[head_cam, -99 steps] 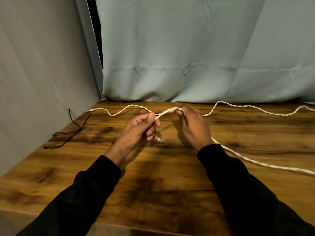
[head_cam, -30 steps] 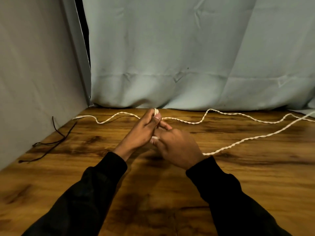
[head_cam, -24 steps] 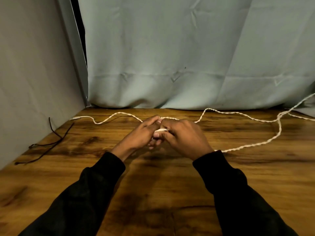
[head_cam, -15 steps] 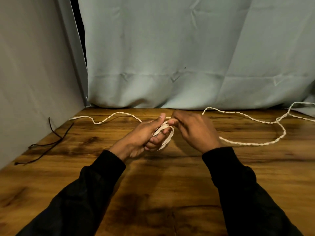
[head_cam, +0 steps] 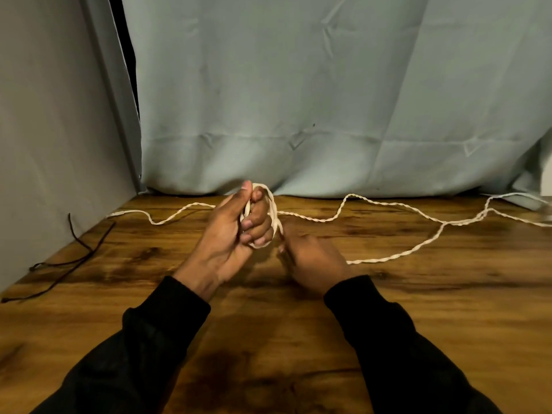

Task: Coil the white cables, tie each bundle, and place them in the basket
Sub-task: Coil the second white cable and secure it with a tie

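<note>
Left hand (head_cam: 236,234) is gripping the white cable (head_cam: 388,258) looped round its curled fingers; right hand (head_cam: 310,258) is pinching the strand just below. Rest is trailing across the bench (head_cam: 418,324). Looks light, limp, twisted, likely springy: feed it close to the loop.

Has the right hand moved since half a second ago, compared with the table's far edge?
Yes. The right hand has come nearer to the person, away from the table's far edge, pulling the cable.

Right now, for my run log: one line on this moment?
step: coiling | left hand: cable looped round fingers | right hand: feeding cable | basket: unseen
</note>
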